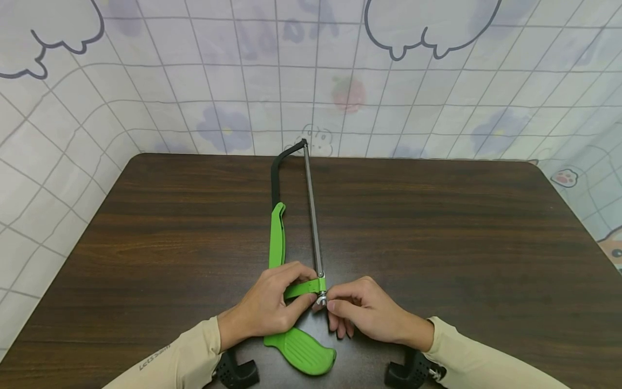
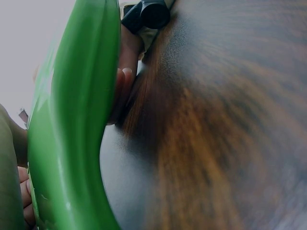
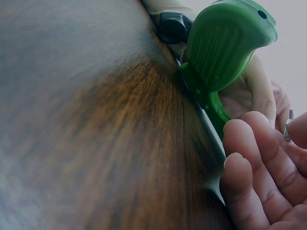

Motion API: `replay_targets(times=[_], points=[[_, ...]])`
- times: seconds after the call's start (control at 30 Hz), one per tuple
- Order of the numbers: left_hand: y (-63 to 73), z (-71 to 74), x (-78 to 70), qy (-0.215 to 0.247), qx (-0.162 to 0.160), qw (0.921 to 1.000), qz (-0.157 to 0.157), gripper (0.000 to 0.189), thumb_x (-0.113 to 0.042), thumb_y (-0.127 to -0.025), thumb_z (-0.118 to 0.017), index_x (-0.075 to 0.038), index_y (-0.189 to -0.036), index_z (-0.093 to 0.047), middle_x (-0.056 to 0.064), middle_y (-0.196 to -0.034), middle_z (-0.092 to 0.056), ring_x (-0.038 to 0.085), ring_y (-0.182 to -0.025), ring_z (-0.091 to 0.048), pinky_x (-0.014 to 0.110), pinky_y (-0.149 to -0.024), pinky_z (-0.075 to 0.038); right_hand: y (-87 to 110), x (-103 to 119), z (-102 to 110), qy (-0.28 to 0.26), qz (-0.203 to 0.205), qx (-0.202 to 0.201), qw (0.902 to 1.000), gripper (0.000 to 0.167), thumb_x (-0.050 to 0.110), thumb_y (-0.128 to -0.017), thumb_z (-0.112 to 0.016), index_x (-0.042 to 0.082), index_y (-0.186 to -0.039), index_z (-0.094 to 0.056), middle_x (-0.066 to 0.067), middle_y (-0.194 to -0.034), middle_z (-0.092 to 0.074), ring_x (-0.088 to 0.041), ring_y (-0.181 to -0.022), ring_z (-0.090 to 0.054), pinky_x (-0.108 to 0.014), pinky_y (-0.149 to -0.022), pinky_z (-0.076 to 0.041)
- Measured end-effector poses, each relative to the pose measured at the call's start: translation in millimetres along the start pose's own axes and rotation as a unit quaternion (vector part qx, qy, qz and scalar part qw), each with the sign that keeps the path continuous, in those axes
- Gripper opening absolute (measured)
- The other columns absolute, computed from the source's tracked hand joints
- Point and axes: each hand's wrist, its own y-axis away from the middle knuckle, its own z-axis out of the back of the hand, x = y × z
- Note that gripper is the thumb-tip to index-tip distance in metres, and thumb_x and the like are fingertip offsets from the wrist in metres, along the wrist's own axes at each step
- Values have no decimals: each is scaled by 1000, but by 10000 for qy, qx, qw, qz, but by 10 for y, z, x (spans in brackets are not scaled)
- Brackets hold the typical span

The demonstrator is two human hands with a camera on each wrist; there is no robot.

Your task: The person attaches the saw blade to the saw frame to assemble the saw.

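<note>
A hacksaw with a green frame and handle (image 1: pixel 301 351) lies on the dark wooden table, its black front bow (image 1: pixel 275 178) pointing away from me. The metal blade bar (image 1: pixel 312 216) runs along its right side. My left hand (image 1: pixel 272 302) grips the green frame near the blade's near end, thumb and fingers around the crosspiece. With thumb and forefinger, my right hand (image 1: pixel 364 310) pinches the silver wing nut (image 1: pixel 321 300) at that end. In the right wrist view the green handle (image 3: pixel 216 48) stands beyond my curled fingers, and a bit of the nut (image 3: pixel 288 127) shows. The green handle (image 2: pixel 81 110) fills the left wrist view's left side.
The brown table (image 1: pixel 437 232) spreads out on both sides of the saw. A tile-patterned wall covering (image 1: pixel 413 108) rises behind its far edge. Black wrist cameras (image 1: pixel 238 370) sit under both sleeves, close to the tabletop.
</note>
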Motion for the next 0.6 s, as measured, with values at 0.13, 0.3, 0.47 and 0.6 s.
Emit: replay_targets(times=[0.13,0.3,0.47,0.6], points=[[2,2,-1,13,16,10000,28,17,-10,-95,-70,-14,-112,-69,0,-102,-72,5,-88,-66,23,-80,-57,-1,-4,-2,42,39,0,10000,30,0,-106,-47,6,-85,-69,-15,-69,-69,-14,-53,-63,-28,-47,-53],[2,8,-3,-3,17,10000,25,18,-10,-95,-70,-14,-113,-69,0,-103,-72,5,-89,-67,24,-80,-58,-1,-2,-2,102,53,1,9999,30,1,-107,-48,7,-85,-68,-14,-69,-69,-12,-53,-63,-28,-47,-54],[-1,10,-2,-15,22,10000,24,19,-10,-95,-70,-14,-113,-69,0,-103,-72,5,-89,-67,24,-81,-58,2,-4,-3,91,66,14,9999,29,1,-107,-49,6,-85,-68,-15,-70,-69,-12,-53,-63,-28,-47,-54],[0,9,4,-35,24,10000,17,19,-10,-95,-70,-14,-113,-69,0,-102,-72,5,-89,-67,24,-81,-58,3,-15,-5,99,87,29,9999,28,2,-107,-49,5,-86,-68,-15,-71,-70,-13,-53,-63,-27,-47,-54]])
